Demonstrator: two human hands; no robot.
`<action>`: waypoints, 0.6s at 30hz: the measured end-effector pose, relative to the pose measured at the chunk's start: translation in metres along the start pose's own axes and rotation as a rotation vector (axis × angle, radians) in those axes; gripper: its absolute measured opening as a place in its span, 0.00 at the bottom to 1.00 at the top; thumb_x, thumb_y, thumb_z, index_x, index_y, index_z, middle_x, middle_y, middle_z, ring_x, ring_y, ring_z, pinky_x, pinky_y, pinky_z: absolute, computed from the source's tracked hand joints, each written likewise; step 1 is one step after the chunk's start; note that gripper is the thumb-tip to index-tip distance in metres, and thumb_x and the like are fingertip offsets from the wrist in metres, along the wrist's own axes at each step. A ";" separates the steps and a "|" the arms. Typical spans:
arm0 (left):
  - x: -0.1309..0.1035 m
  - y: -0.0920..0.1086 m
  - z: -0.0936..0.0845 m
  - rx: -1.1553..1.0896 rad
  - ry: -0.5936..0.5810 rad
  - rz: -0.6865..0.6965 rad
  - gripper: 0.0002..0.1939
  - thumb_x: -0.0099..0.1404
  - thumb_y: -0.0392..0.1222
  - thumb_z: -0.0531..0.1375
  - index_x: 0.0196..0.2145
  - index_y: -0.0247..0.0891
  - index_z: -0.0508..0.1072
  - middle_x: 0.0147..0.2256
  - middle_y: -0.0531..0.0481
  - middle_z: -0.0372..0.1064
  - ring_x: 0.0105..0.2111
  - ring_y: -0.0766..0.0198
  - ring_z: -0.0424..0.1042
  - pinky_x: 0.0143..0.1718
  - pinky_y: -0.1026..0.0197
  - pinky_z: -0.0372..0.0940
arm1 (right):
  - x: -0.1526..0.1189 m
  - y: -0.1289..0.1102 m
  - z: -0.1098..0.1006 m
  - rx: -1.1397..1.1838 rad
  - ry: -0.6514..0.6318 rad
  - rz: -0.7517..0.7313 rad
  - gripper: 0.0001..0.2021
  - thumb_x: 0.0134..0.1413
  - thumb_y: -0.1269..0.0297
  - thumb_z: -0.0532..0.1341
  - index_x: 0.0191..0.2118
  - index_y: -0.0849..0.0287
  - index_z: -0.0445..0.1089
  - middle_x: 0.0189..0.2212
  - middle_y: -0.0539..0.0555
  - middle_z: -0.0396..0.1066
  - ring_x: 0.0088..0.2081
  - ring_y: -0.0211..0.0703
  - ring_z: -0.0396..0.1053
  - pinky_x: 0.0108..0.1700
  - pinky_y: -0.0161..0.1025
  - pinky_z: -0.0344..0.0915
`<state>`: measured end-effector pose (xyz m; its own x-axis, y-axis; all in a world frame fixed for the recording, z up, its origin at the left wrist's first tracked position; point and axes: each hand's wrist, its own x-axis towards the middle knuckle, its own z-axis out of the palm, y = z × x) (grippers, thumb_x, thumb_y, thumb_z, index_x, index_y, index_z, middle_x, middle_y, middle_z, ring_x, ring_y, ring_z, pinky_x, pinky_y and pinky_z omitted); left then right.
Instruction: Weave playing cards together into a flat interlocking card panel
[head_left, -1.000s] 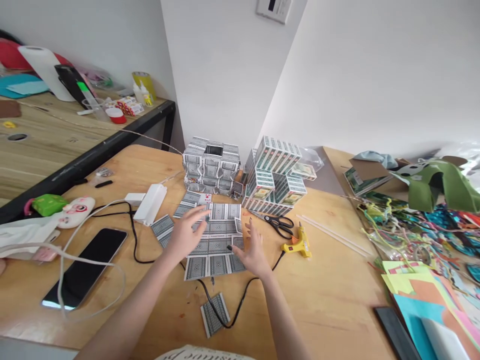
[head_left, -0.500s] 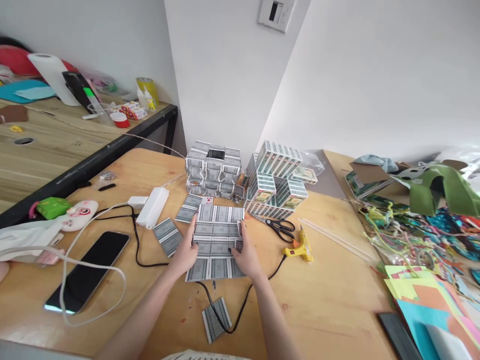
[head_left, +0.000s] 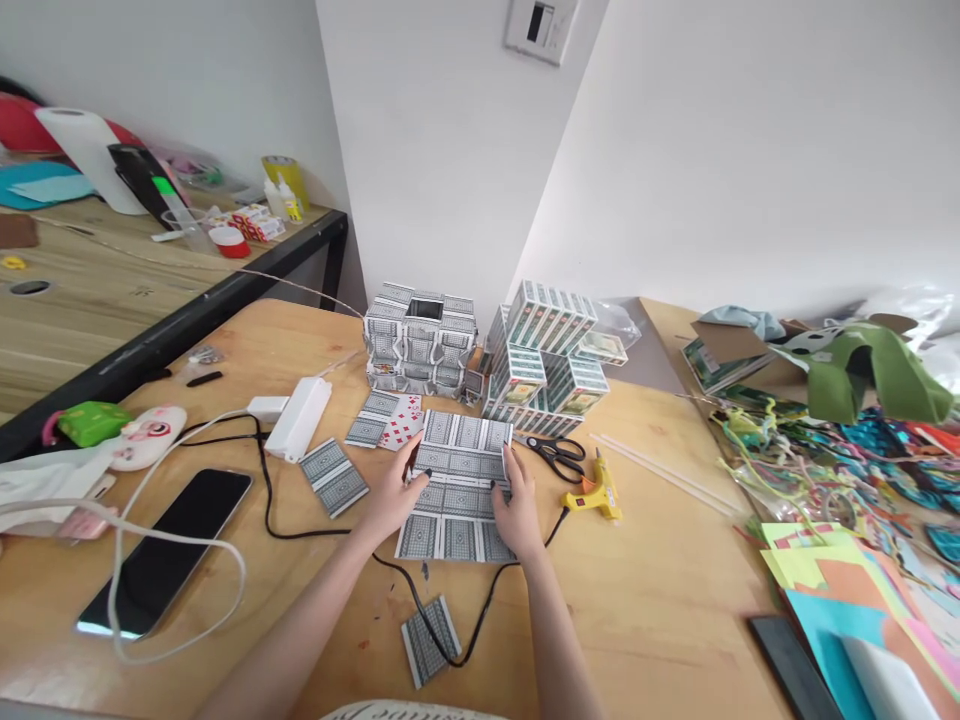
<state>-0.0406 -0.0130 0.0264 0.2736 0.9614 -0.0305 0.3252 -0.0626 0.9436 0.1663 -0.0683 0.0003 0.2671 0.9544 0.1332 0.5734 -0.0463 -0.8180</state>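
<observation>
Between my hands is a panel of joined playing cards (head_left: 459, 465), backs up in grey pattern, with its rows slightly folded. My left hand (head_left: 394, 495) grips its left edge, thumb on top. On the opposite edge, my right hand (head_left: 517, 505) holds it the same way; the fingers underneath are partly hidden. Behind the panel stands a box-like structure of playing cards (head_left: 420, 345) with a square opening on top. Loose cards lie left of the panel, one pair (head_left: 334, 477) face down and a diamond card (head_left: 403, 420) face up. Another card piece (head_left: 430, 640) lies near me under a black cord.
Stacked card boxes (head_left: 555, 350) stand at the back. Black scissors (head_left: 559, 455) and a yellow glue gun (head_left: 596, 490) lie to the right, near clear glue sticks (head_left: 667, 475). A phone (head_left: 169, 550), white cable and power strip (head_left: 300, 418) occupy the left. Coloured paper (head_left: 855, 600) lies far right.
Both hands have moved the card panel to the right across the table. More of the face-up diamond card now shows behind it. The view has shifted slightly.
</observation>
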 end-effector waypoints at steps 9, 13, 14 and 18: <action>0.007 -0.006 0.010 0.216 -0.028 0.060 0.30 0.61 0.36 0.47 0.62 0.40 0.48 0.63 0.48 0.42 0.63 0.62 0.40 0.61 0.54 0.43 | 0.004 0.004 -0.002 0.089 -0.014 0.008 0.26 0.50 0.75 0.47 0.56 0.61 0.61 0.61 0.57 0.53 0.62 0.45 0.49 0.62 0.50 0.48; 0.004 -0.012 0.017 0.246 0.014 0.075 0.32 0.62 0.36 0.47 0.63 0.40 0.43 0.64 0.47 0.40 0.63 0.61 0.39 0.61 0.55 0.43 | 0.000 0.008 -0.005 0.183 0.093 0.044 0.27 0.50 0.72 0.47 0.59 0.61 0.57 0.58 0.56 0.57 0.60 0.47 0.53 0.62 0.51 0.48; 0.004 -0.013 0.019 0.262 0.017 0.085 0.32 0.62 0.35 0.47 0.63 0.40 0.43 0.64 0.47 0.40 0.63 0.61 0.39 0.61 0.55 0.44 | -0.001 0.009 -0.005 0.198 0.108 0.058 0.27 0.51 0.71 0.47 0.59 0.61 0.57 0.58 0.56 0.58 0.60 0.47 0.53 0.62 0.51 0.48; 0.005 -0.010 0.027 0.328 0.006 0.096 0.32 0.61 0.32 0.47 0.63 0.37 0.45 0.64 0.44 0.39 0.63 0.59 0.40 0.60 0.54 0.47 | -0.002 0.009 -0.007 0.238 0.123 0.092 0.26 0.51 0.70 0.48 0.58 0.59 0.58 0.57 0.54 0.59 0.60 0.45 0.54 0.62 0.49 0.48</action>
<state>-0.0180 -0.0153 0.0079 0.3119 0.9484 0.0568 0.5724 -0.2353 0.7855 0.1763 -0.0725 -0.0036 0.4104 0.9056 0.1074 0.3486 -0.0470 -0.9361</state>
